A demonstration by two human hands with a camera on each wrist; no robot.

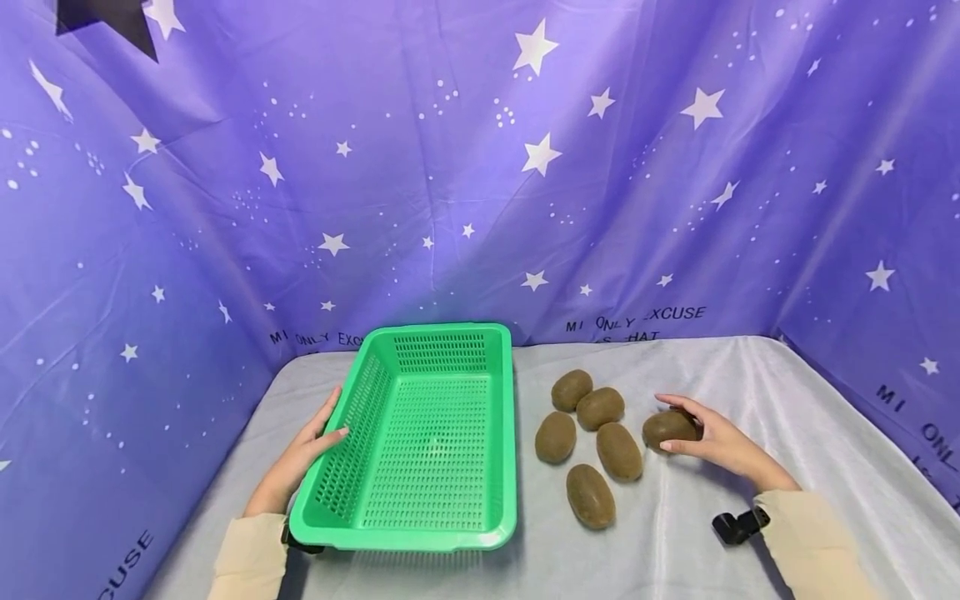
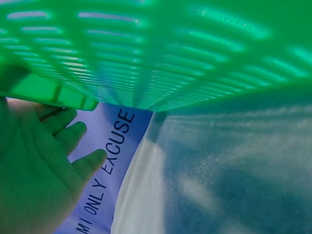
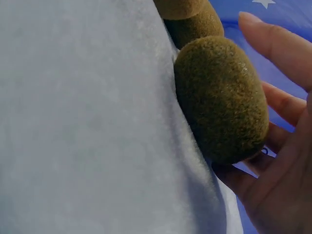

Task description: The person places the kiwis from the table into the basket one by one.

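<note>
A green plastic basket (image 1: 501,433) with slotted walls stands on the cloth-covered table. At its left rim is my left hand (image 1: 303,458), thumb laid over the rim and fingers along the outside; the left wrist view shows those fingers (image 2: 90,163) spread beneath the rim. To the right, my right hand (image 1: 716,442) surrounds a brown fuzzy kiwi (image 1: 663,429) lying on the cloth. In the right wrist view, fingers lie behind this kiwi (image 3: 222,100) and the thumb stands apart from its top. Several other kiwis, one of them (image 1: 618,452) nearest the hand, lie between it and the basket.
A pale grey cloth (image 1: 675,533) covers the table. Purple curtains (image 1: 450,167) with white stars enclose the back and both sides. A small black device (image 1: 738,527) sits at the right wrist.
</note>
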